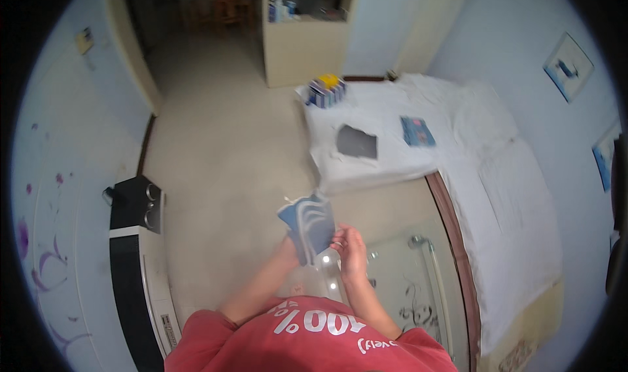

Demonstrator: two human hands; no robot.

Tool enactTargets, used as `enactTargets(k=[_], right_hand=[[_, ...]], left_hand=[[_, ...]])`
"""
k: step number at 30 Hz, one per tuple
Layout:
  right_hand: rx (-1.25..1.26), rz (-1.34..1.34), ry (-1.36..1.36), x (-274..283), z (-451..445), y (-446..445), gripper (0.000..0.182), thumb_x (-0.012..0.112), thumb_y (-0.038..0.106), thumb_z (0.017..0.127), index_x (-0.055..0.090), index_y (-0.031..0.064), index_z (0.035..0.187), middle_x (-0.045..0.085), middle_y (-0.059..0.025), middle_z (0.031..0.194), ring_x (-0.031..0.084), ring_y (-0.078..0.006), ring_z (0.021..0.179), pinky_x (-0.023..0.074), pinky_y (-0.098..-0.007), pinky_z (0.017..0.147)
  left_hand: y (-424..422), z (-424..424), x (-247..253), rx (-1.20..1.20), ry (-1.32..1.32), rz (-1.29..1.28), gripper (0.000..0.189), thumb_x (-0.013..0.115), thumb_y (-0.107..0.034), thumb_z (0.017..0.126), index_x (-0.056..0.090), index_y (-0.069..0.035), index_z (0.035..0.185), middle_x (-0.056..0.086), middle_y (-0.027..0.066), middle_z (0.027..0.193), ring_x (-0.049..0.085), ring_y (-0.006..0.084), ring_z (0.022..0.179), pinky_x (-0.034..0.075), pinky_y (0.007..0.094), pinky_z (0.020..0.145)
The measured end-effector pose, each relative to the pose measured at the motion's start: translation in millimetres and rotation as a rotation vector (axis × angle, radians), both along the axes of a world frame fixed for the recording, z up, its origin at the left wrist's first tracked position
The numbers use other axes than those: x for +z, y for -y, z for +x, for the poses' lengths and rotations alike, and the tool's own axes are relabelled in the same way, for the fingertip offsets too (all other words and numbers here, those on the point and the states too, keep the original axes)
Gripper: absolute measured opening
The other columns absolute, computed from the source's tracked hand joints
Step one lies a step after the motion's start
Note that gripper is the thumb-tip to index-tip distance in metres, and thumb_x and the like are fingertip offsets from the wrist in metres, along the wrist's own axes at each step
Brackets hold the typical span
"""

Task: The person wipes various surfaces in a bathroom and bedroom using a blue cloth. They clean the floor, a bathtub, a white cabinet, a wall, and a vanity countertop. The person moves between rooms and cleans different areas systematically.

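Observation:
A folded blue cloth item [314, 227] with pale curved stripes is held in front of my red shirt; motion blur hides what exactly it is. My left hand [290, 251] grips its lower left side, with the fingers mostly hidden behind it. At its right edge is my right hand [350, 248], fingers curled and fingertips at the border of the cloth. Whether those fingertips pinch it is not clear. Beyond, on a white-covered seat [392, 168], lie a flat grey piece [357, 142] and a folded blue garment-like piece [418, 131].
A glass table [397, 274] with a dark floral pattern stands at my right, a shower head with a pale handle [427, 247] showing on or through it. A purple-and-yellow package [327, 90] sits on the seat's far corner. At left are a black speaker [135, 204] and a low cabinet [127, 269].

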State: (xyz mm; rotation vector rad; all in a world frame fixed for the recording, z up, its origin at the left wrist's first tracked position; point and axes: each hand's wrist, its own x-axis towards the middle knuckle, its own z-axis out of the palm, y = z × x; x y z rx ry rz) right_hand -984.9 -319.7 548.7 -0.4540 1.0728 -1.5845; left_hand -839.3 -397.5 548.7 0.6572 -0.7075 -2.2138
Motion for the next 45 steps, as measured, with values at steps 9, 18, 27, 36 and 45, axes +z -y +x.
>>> enactTargets(k=[9,18,27,36,45], right_hand=[[0.249,-0.127,0.839,-51,65,138,0.054,0.032,0.052,0.099,0.039,0.0234,0.145,0.034,-0.0037,0.153,0.031,-0.0263,0.141,0.0240,-0.0479,0.116],[0.345,-0.283,1.406,-90,46,368,0.050,0.029,0.044,0.101,0.040,0.0167,0.142,0.042,-0.0085,0.147,0.039,-0.0259,0.135,0.0284,-0.0466,0.114],[0.533,-0.198,1.019,-62,23,556,0.052,0.037,0.051,0.098,0.054,0.0135,0.130,0.059,-0.0070,0.128,0.056,-0.0255,0.116,0.0454,-0.0437,0.100],[0.445,-0.053,1.102,-58,35,728,0.049,0.037,0.045,0.099,0.054,0.0099,0.128,0.057,-0.0087,0.131,0.052,-0.0277,0.121,0.0379,-0.0467,0.107],[0.429,-0.269,0.719,15,65,942,0.046,0.039,0.039,0.098,0.053,0.0106,0.131,0.055,-0.0086,0.135,0.050,-0.0264,0.125,0.0335,-0.0459,0.111]], left_hand=[[98,33,7,-0.140,1.143,-1.453,0.077,0.052,-0.052,0.091,0.026,-0.011,0.151,0.022,0.0201,0.155,0.011,0.0401,0.145,0.001,0.0660,0.110],[293,14,-9,0.059,-0.181,0.016,0.057,0.041,-0.027,0.101,0.024,0.000,0.148,0.028,0.0147,0.154,0.031,0.0285,0.141,0.029,0.0440,0.115],[478,40,29,0.159,0.002,-0.153,0.050,0.044,-0.032,0.101,0.038,-0.002,0.140,0.047,0.0150,0.136,0.050,0.0289,0.121,0.038,0.0452,0.106],[604,205,-62,0.604,0.416,0.125,0.033,0.056,-0.031,0.095,0.056,-0.005,0.117,0.062,0.0095,0.106,0.062,0.0238,0.094,0.051,0.0377,0.082],[874,207,-36,0.279,0.716,-0.271,0.044,0.051,-0.041,0.098,0.057,-0.003,0.120,0.063,0.0104,0.115,0.061,0.0220,0.106,0.048,0.0337,0.089]])
